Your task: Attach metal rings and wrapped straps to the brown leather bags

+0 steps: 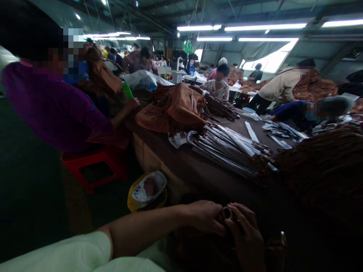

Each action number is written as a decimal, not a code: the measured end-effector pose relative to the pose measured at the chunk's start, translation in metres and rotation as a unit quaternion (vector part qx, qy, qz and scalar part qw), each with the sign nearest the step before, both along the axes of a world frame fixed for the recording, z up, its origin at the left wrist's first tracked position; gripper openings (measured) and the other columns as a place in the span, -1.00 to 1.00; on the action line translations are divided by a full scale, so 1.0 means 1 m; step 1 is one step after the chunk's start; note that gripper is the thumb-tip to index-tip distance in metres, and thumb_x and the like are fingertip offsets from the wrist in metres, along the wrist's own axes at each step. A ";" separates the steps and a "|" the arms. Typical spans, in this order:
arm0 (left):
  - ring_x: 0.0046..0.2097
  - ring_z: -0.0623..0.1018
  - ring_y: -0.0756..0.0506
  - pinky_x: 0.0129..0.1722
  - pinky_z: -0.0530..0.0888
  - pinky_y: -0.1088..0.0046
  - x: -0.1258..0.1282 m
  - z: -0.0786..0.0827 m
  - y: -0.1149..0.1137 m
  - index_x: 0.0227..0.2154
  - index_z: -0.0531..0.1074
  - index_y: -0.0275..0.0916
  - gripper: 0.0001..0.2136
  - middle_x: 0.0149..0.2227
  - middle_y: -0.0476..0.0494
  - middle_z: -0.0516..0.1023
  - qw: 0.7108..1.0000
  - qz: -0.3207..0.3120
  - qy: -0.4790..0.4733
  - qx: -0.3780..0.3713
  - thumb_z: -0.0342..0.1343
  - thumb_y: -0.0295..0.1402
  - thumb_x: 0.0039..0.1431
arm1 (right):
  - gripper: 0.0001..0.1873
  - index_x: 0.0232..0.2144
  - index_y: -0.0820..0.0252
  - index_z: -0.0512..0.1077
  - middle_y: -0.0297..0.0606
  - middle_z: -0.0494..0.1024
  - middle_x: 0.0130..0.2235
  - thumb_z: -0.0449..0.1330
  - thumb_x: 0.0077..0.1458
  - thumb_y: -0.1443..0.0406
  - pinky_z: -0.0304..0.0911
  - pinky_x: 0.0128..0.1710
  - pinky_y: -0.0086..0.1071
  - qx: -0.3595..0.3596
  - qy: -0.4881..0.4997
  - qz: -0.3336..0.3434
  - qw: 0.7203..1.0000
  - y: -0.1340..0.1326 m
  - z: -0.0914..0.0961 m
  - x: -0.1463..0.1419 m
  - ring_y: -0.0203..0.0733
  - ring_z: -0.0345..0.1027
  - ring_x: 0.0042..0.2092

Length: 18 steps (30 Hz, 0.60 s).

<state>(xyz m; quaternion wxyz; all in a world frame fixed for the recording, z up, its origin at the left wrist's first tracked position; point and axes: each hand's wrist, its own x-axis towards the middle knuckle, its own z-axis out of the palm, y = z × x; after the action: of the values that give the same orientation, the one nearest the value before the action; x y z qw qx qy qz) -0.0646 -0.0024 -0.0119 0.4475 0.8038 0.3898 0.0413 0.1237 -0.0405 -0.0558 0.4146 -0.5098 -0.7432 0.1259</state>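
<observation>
My left hand (204,217) is closed, its thumb and fingers against one side of a brass-coloured metal ring (227,213). On the other side my right hand (244,223) pinches the same ring between thumb and fingers. Beneath both hands lies a dark brown piece (195,245), perhaps a bag; deep shadow hides its shape. Another shiny metal fitting (283,238) shows just right of my right hand.
Plastic-wrapped straps (229,149) and brown fringed bags (184,107) lie on the table (167,151). A dark brown heap (326,170) rises at right. A lined yellow bucket (133,194) stands below the edge. At left, a person in purple (53,105) sits on a red stool (93,162).
</observation>
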 end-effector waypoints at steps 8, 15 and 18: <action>-0.48 0.34 0.03 -0.55 0.19 0.57 0.003 -0.015 0.001 -0.47 0.35 -0.22 -0.74 -0.49 0.05 0.36 0.999 0.002 -0.006 -0.032 0.09 -0.11 -0.04 | -0.69 -0.09 0.10 0.44 -0.14 0.45 -0.06 0.03 0.21 0.15 0.38 -0.09 -0.12 -0.030 -0.016 0.014 0.999 0.004 -0.009 -0.002 -0.04 0.35 -0.04; -0.48 0.29 0.06 -0.53 0.18 0.58 -0.001 -0.018 0.002 -0.49 0.33 -0.25 -0.75 -0.52 0.08 0.28 0.997 -0.002 -0.031 -0.065 0.10 -0.14 -0.02 | -0.65 0.00 0.07 0.38 -0.18 0.44 -0.02 0.09 0.17 0.16 0.39 -0.09 -0.18 -0.066 -0.001 0.029 0.997 0.000 -0.009 -0.001 -0.06 0.37 -0.02; -0.50 0.27 0.07 -0.54 0.16 0.57 -0.002 -0.018 0.002 -0.54 0.31 -0.25 -0.76 -0.54 0.09 0.26 0.996 -0.022 -0.039 -0.076 0.11 -0.16 -0.04 | -0.70 -0.07 0.07 0.42 -0.18 0.46 -0.07 0.10 0.16 0.16 0.37 -0.08 -0.15 -0.048 -0.012 0.023 0.999 0.000 -0.010 0.000 -0.04 0.36 -0.02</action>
<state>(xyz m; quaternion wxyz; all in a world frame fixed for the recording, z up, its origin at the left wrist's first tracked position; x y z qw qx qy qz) -0.0662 0.0000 -0.0299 0.5231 0.7733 0.3567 0.0327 0.1232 -0.0409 -0.0657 0.3780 -0.5133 -0.7527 0.1645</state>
